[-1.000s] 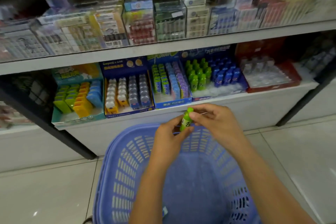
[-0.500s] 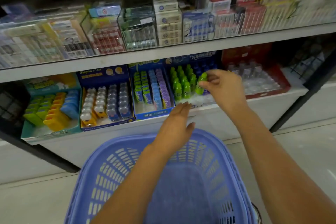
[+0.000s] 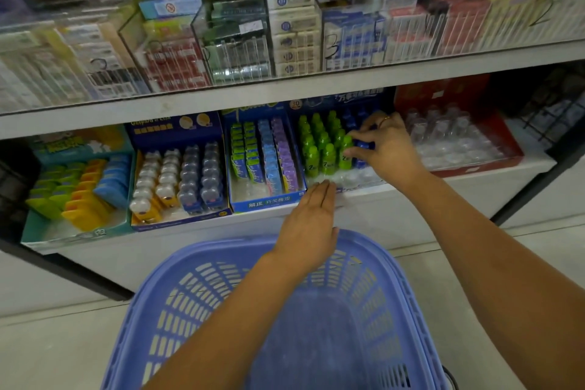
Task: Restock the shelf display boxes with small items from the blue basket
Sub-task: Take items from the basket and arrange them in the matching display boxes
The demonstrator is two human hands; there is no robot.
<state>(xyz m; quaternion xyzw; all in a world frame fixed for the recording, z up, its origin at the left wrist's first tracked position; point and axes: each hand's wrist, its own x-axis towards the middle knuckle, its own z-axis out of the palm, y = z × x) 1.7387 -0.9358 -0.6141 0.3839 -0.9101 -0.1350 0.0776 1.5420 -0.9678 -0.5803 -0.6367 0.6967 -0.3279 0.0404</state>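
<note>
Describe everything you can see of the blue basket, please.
The blue basket looks like moulded plastic in a pale violet-blue, with a thick smooth rim and walls pierced by rows of slots. It stands upright below the lower shelf, in front of the person. Its bottom looks bare, with no items visible. Both forearms pass above it; whether they touch it is unclear.

Readable print on the shelf stock

A handwritten "3" marks a clear case (image 3: 353, 41) on the upper shelf, and another "3" the case (image 3: 104, 68) to its left. The blue display box (image 3: 177, 127) header reads roughly "Gaspard et Lisa". The front green bottles (image 3: 327, 158) show a "Z"; other print is too blurred.
</note>
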